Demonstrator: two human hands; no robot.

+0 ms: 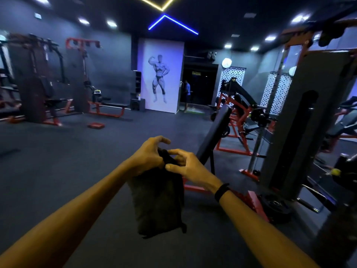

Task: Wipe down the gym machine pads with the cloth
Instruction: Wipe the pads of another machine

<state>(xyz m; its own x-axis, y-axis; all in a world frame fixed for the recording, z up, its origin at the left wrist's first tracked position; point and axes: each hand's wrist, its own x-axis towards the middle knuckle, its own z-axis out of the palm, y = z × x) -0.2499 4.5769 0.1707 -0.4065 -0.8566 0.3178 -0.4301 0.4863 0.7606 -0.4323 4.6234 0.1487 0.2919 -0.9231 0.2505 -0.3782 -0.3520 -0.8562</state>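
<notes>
Nearest the camera, two bare forearms reaching forward over dark rubber floor (58, 161). Left hand (149, 154) and right hand (186, 164) meeting at the top edge of a dark cloth (158, 206), fingers of both curled and pinching its bunched upper end. Black band (222, 192) on the right wrist. Cloth hanging straight down between the wrists, folded, held in the air and touching no machine.

Just beyond the hands, to the right: a tilted black bench pad (214, 134) on a red frame (195, 188), well apart from the cloth, its lower end partly hidden behind the right hand. Beside it, near the right edge, a tall dark weight-stack column (301, 122) blocking much of that side, with a black weight plate (276, 207) lying on the floor at its foot.

Farther back on the right, more red-and-black machines (241, 105), somewhat blurred. On the left, a row of dark machines with red frames (48, 84) along the wall, and a small red step platform (96, 125) alone on open floor.

At the far wall, a pale panel bearing a drawing of a flexing bodybuilder (160, 80); next to it a dark doorway with a person in blue (187, 95) standing, too small for detail. Overhead, blue (172, 21) and yellow (162, 4) angled light strips.
</notes>
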